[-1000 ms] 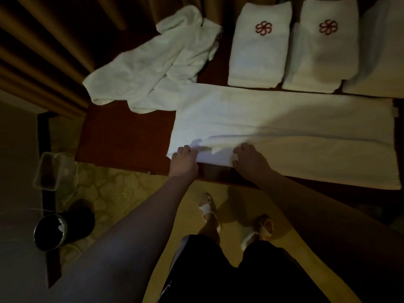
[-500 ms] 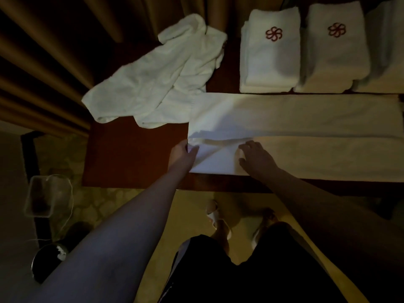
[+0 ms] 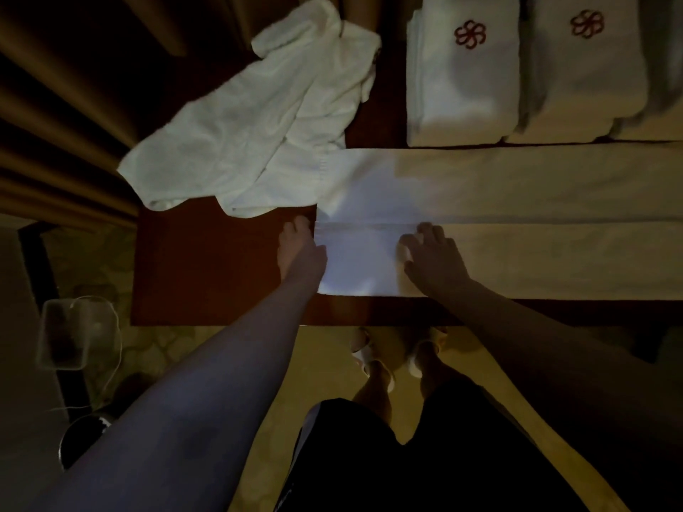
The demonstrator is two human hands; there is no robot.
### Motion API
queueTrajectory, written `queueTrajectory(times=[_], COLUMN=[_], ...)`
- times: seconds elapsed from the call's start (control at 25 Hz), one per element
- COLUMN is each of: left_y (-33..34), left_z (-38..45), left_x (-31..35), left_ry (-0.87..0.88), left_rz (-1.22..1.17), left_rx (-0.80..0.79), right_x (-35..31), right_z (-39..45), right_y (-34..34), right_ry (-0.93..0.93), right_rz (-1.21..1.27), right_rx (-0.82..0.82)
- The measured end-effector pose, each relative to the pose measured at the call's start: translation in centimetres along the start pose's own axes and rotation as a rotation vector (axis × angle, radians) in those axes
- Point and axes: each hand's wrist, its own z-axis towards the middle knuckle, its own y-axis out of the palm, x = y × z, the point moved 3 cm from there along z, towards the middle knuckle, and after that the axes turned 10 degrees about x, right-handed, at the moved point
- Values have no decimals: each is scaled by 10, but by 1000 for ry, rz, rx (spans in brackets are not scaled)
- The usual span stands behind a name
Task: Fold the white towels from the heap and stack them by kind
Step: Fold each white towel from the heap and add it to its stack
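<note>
Spread lengthwise across the dark red-brown table (image 3: 207, 275): a long white terry towel (image 3: 517, 223), folded into a band with a seam running along its middle. At the towel's left end, left hand (image 3: 301, 249) laid on the corner edge, fingers fairly straight — whether any cloth is pinched, cannot tell. Just right of it on the same towel, right hand (image 3: 430, 256) pressing down, fingers spread and slightly bent, gripping nothing visible. Beyond the towel's far edge, two folded white towel stacks with red flower emblems (image 3: 465, 75) (image 3: 587, 64). Off the towel's far-left corner and touching it — a crumpled heap of white towels (image 3: 251, 127).
</note>
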Motion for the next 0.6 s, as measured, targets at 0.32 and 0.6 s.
queueTrajectory(times=[0.32,0.6], left_y=[29,18], left_z=[-37,-19], left_x=[26,36], left_ry=[434,358], left_rz=[115,28], left_rx=[-240,-341], right_x=[6,26], right_z=[-5,13], right_y=[0,-26], right_ry=[9,137], right_rz=[-19,259], right_rx=[-101,-12])
